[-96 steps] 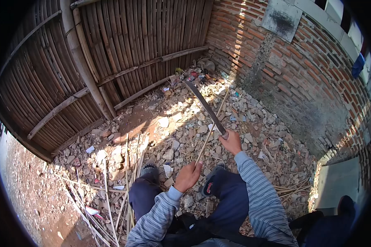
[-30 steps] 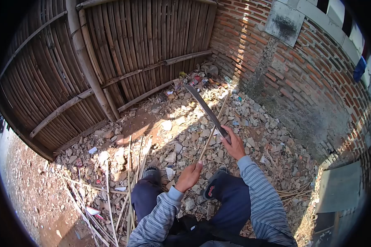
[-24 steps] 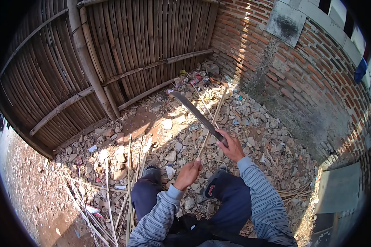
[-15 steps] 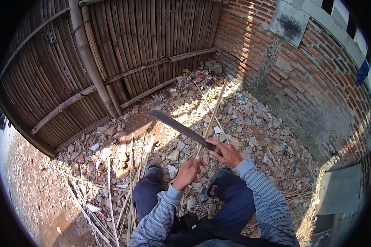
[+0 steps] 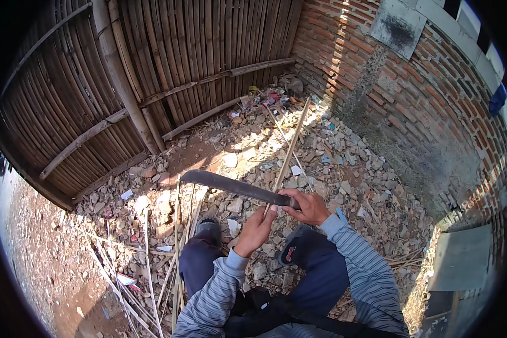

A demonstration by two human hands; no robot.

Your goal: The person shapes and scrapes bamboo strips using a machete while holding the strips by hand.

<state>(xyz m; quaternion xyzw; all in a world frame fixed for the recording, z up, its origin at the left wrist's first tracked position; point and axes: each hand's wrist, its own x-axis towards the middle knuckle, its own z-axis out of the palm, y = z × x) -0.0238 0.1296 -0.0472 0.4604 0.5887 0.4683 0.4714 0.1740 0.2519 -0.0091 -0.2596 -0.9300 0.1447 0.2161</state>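
Observation:
A long dark machete (image 5: 231,186) points to the left, its handle inside the closed fingers of my right hand (image 5: 308,207). Just left of it, my left hand (image 5: 257,226) is closed around the near end of a pale wooden strip (image 5: 292,143), thumb on top. The strip slants up and away from me, and the blade crosses over its lower part close to my left thumb. A thinner pale stick (image 5: 288,145) lies across the rubble behind the strip. The exact contact between blade and strip cannot be made out.
Rubble (image 5: 231,160) covers the ground around my shoes. Several long thin strips (image 5: 147,265) lie at the left, more sticks (image 5: 405,262) at the right. A slatted bamboo fence (image 5: 197,50) stands at the back left, a brick wall (image 5: 439,101) at the right, with a grey panel (image 5: 462,259) below.
The machete has swung from pointing up and away to pointing left, its handle now nearer my left hand. A thinner stick has appeared apart from the held strip.

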